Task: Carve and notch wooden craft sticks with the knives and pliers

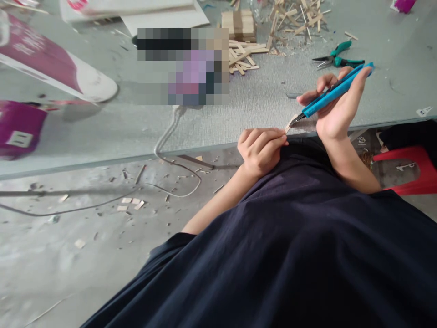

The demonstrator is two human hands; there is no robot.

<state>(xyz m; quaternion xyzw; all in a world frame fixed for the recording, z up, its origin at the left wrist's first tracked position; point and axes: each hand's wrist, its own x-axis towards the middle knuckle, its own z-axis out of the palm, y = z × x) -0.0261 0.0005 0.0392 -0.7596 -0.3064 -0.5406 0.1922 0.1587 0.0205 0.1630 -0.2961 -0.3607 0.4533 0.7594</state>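
Observation:
My left hand is closed at the table's front edge, pinching a short wooden craft stick whose far end sticks out past the fingers. In my right hand is a pair of blue-handled pliers, the fingers on one handle and the thumb along the other. The dark jaws point down and left and meet the stick just beyond my left fingertips. Whether they are closed on it I cannot tell. A thin grey blade-like strip lies on the table behind the pliers.
Green-handled pliers lie further back. Behind my left hand are loose craft sticks, a wooden block-like stack and a stick heap. A cable hangs over the edge. A red stool stands right; a large tube lies left.

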